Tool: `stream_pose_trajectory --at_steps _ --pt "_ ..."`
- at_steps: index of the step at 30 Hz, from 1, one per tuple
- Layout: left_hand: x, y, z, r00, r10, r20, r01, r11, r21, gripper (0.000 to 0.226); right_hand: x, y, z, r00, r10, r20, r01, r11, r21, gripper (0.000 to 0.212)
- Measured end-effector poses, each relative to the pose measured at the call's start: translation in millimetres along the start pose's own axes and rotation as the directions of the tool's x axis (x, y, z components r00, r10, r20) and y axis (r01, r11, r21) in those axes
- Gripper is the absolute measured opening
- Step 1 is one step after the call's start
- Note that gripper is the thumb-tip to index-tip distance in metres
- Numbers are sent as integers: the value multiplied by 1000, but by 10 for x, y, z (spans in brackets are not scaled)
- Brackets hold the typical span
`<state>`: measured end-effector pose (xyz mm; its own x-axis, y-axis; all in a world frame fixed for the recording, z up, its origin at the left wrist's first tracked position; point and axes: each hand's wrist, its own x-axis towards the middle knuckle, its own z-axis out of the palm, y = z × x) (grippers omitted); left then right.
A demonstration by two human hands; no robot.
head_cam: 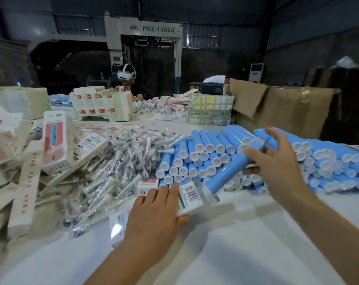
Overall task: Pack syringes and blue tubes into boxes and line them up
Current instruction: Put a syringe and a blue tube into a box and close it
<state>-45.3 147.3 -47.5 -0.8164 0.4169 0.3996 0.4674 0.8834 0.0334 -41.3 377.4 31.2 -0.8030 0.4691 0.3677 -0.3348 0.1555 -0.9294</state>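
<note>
Warehouse bench [256, 233] under your hands, piled with packing stock

Your right hand [277, 161] grips a blue tube [226, 173], tilted, its lower end at the open end of a small box [190, 199]; your left hand [154, 217] lies over that box, thumb curled at its edge, steadying it. Stacked blue tubes [197, 159] lie just behind, wrapped syringes [121, 161] to the left. Far machine [154, 50] reads "FMZ-1450A"

The left hand [154, 210] holds a white box [192, 199] on the table [256, 254]. The right hand [277, 161] grips a blue tube [226, 173], its lower end at the box's open end.
</note>
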Motion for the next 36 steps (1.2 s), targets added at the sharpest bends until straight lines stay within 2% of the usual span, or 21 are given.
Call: stream_pose_trajectory --at_steps 3,5,9,11,13,15,17,21,23,25,28,29,31,32,34,36 --pt "-7 -25 99 998 14 -62 -11 999 43 73 -280 419 124 989 146 -33 -141 982 129 42" --pt "-8 -21 108 999 16 -49 -13 999 48 73 -377 559 219 985 170 -30 -164 975 149 36" --pt "-8 -19 147 998 24 -54 -21 998 58 71 -564 721 338 990 140 9 -140 990 25 17" --pt "-6 -16 162 999 24 -39 -23 999 38 70 -663 754 352 987 138 80 -130 987 -94 23" --pt "-8 -19 158 1000 21 -19 -20 999 28 69 -707 700 338 991 70 111 -55 990 -130 29" --pt "-2 -32 151 1000 16 -8 -15 999 36 68 -675 559 317 993 -50 102 66 986 -155 32" --pt "7 -30 144 1000 15 11 -16 999 46 69 -575 361 346 972 -178 153 206 958 -200 34" --pt "33 15 147 997 55 52 -60 995 83 73 -251 -34 679 845 -372 383 504 793 -341 23" --pt "36 28 134 995 54 80 -61 994 92 75 -58 -126 982 776 -391 495 601 695 -394 15" --pt "36 36 113 990 59 128 -71 993 91 77 120 -132 1338 735 -323 596 633 642 -433 17" --pt "58 49 72 975 63 213 -75 996 49 76 318 -72 1863 753 -124 646 580 589 -563 29" --pt "70 45 71 968 63 243 -76 996 44 75 354 -49 2010 764 -57 643 566 536 -626 29" --pt "81 42 39 960 49 275 -67 996 55 74 386 -16 2221 786 36 617 553 406 -728 15" --pt "77 39 44 965 45 259 -63 996 61 74 391 -5 2293 794 74 604 545 354 -760 8" --pt "59 2 63 977 59 203 -71 996 52 71 400 15 2404 796 114 594 546 287 -787 14" --pt "10 12 80 981 73 179 -84 995 57 47 407 13 2470 810 114 575 535 260 -804 13"
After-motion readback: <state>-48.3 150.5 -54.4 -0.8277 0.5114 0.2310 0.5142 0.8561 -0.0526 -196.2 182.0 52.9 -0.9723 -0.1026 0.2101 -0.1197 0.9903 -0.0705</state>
